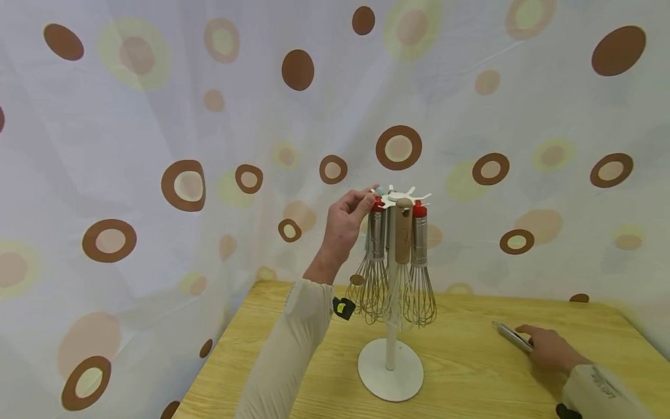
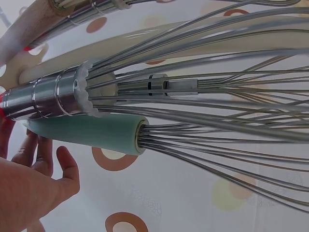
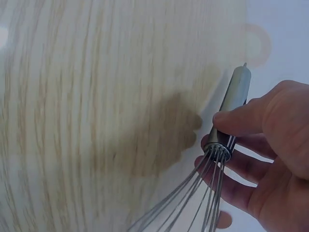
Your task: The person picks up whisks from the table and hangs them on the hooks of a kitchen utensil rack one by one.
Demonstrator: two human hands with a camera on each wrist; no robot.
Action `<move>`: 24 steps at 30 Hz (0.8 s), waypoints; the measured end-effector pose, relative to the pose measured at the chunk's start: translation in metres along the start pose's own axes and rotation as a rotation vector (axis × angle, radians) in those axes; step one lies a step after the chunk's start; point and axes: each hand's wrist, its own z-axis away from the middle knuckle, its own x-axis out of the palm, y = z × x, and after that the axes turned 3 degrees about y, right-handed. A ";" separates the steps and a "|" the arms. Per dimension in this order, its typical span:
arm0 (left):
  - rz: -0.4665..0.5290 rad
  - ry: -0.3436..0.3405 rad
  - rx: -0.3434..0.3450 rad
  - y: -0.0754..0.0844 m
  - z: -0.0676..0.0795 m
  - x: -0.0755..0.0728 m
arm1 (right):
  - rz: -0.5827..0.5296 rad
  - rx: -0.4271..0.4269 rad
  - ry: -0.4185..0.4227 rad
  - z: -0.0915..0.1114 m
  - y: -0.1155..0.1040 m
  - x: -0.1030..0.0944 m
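A white rack (image 1: 390, 370) on a round base holds several whisks hanging handle-up from its arms. My left hand (image 1: 346, 221) is at the top left of the rack, its fingertips pinching the red end of a steel-handled whisk (image 1: 377, 235). In the left wrist view a teal-handled whisk (image 2: 91, 133) hangs beside that one, close to my fingers. A wooden-handled whisk (image 1: 402, 238) and another red-tipped whisk (image 1: 420, 238) hang on the front and right. My right hand (image 3: 270, 145) grips a small metal whisk (image 3: 234, 94) by its handle, low over the table at the right.
The wooden table (image 1: 460, 372) carries the rack near its middle. A curtain (image 1: 335, 105) patterned with brown and yellow circles hangs behind the table and along its left side.
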 end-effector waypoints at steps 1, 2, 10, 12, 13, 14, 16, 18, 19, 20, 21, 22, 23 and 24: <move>-0.001 0.002 -0.001 0.000 0.000 0.000 | -0.017 -0.006 -0.004 -0.001 -0.004 0.000; -0.001 0.004 -0.001 -0.001 0.000 -0.001 | -0.019 -0.022 0.001 -0.002 -0.009 0.000; -0.002 0.013 -0.004 -0.001 0.001 -0.001 | -0.116 -0.132 0.099 -0.005 -0.068 -0.014; 0.005 0.013 -0.009 -0.001 0.002 -0.001 | -0.124 -0.171 0.131 -0.005 -0.084 -0.019; 0.008 0.013 -0.010 -0.002 0.002 -0.001 | -0.123 -0.185 0.158 -0.005 -0.093 -0.021; 0.011 0.013 -0.012 -0.002 0.002 -0.001 | -0.121 -0.206 0.191 -0.006 -0.100 -0.024; 0.014 0.013 -0.016 -0.002 0.003 -0.001 | -0.118 -0.242 0.266 -0.006 -0.116 -0.029; 0.014 0.009 -0.019 -0.001 0.002 -0.001 | -0.132 -0.278 0.351 -0.005 -0.133 -0.036; 0.011 0.009 -0.016 0.000 0.002 0.000 | -0.140 -0.298 0.398 -0.004 -0.141 -0.040; 0.010 0.007 -0.017 0.000 0.002 0.000 | -0.149 -0.324 0.444 -0.003 -0.149 -0.044; 0.011 0.005 -0.018 0.001 0.002 0.000 | -0.161 -0.340 0.482 -0.003 -0.157 -0.049; 0.015 0.003 -0.018 0.001 0.001 0.000 | -0.168 -0.363 0.520 -0.002 -0.164 -0.053; 0.017 0.003 -0.019 0.002 0.001 0.000 | -0.181 -0.386 0.554 -0.001 -0.171 -0.058; 0.021 0.003 -0.018 0.002 0.001 0.001 | -0.188 -0.406 0.586 -0.001 -0.177 -0.062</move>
